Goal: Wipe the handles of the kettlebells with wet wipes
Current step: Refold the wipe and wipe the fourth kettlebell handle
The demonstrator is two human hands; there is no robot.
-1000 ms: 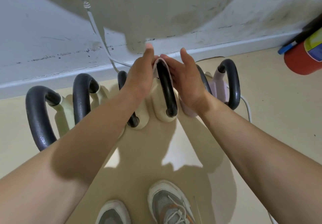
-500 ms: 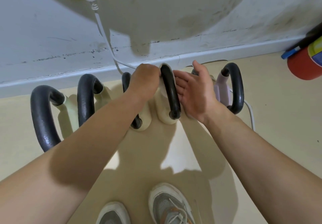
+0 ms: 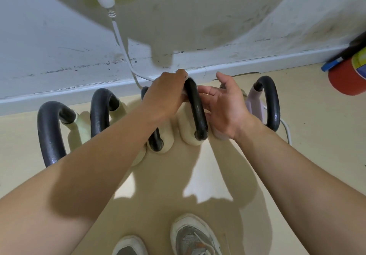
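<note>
No lettering is legible; the label on the red canister is too blurred.

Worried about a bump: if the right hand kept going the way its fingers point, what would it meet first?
Probably the black kettlebell handle, which the fingertips of the right hand nearly touch. The left hand grips its other side. Depth is unclear.

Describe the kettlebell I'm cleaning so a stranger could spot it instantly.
A row of kettlebells lines the white baseboard. Near the middle, the cream kettlebell sits between the left hand and right hand. Only its black handle is gripped, at the top, by the left hand.
</note>
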